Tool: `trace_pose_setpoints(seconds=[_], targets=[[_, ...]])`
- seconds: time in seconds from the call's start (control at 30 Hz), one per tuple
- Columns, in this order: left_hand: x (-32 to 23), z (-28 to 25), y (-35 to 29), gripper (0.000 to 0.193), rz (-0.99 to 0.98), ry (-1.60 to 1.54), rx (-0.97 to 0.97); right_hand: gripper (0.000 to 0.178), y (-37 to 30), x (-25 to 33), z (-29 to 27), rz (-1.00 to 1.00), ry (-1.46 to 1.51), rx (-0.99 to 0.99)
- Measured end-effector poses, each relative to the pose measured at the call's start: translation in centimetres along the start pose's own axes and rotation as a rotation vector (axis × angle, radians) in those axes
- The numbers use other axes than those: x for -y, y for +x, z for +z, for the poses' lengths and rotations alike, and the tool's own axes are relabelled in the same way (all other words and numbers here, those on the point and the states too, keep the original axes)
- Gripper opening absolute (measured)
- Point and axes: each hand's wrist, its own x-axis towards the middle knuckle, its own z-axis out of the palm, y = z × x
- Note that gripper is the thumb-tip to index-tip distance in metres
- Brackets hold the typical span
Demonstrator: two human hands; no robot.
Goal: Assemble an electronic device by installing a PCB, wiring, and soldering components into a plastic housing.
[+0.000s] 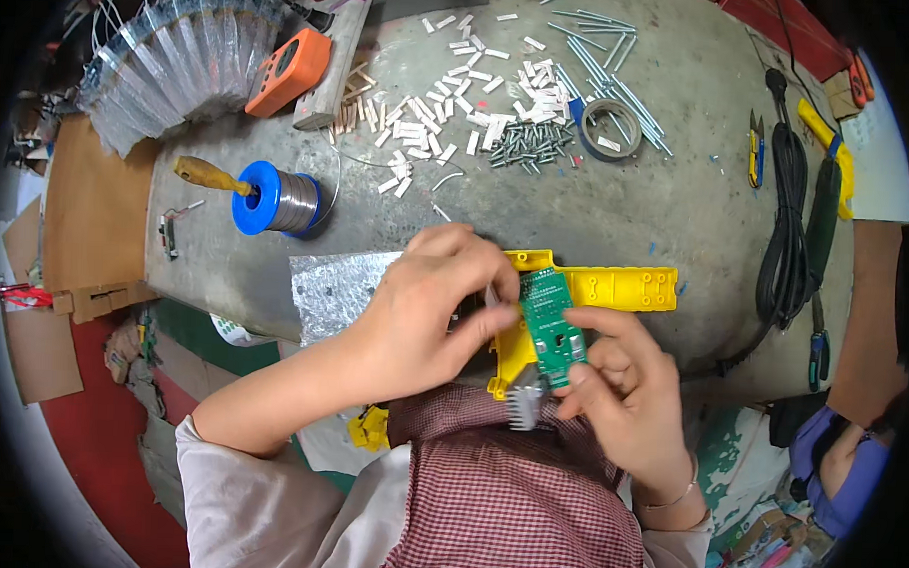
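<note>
A green circuit board [551, 325] stands tilted over a yellow plastic housing [625, 288] at the table's near edge. Thumb and fingers of my right hand [626, 385] pinch the board's lower right edge. A grey finned heat sink [522, 405] hangs at the board's lower end. My left hand [439, 298] is closed beside the board's upper left, over the housing; a small pale piece shows at its fingertips, too little of it to name. A clear bubble-wrap bag [336, 292] lies partly beneath the left wrist.
Solder wire on a blue spool [279, 200] lies at left, a screwdriver handle [210, 174] in it. Behind are small white pieces [412, 132], screws [531, 144], long metal rods [612, 84], a tape roll [611, 129] and an orange device [290, 73]. Black cable [792, 236] lies right.
</note>
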Motion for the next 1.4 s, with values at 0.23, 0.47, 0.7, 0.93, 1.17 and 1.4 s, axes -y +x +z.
trace_pose_setpoints(seconds=[0.23, 0.47, 0.7, 0.93, 1.17, 1.4], targets=[[0.7, 0.6, 1.0, 0.015, 0.050, 0.085, -0.137, 0.040, -0.1, -0.8, 1.7, -0.001, -0.089, 0.012], [0.5, 0.6, 1.1, 0.019, 0.006, 0.142, -0.236, 0.041, 1.2, -1.2, 0.9, -0.111, -0.388, 0.007], [0.1, 2.3, -1.2, 0.020, 0.157, 0.123, -0.285, 0.040, 0.9, -0.9, 0.5, -0.119, -0.499, -0.030], [-0.4, 2.4, -0.8, 0.028, 0.162, 0.187, -0.333, 0.033, 1.8, -0.4, 0.5, -0.275, -0.400, -0.220], [-0.4, 2.9, -0.7, 0.024, 0.197, 0.152, -0.345, 0.010, 2.8, 1.2, 0.6, -0.443, -0.603, -0.165], [-0.1, 2.0, -1.3, 0.021, 0.168, 0.067, -0.211, 0.005, 1.9, 1.6, 0.4, -0.223, -0.594, -0.007]])
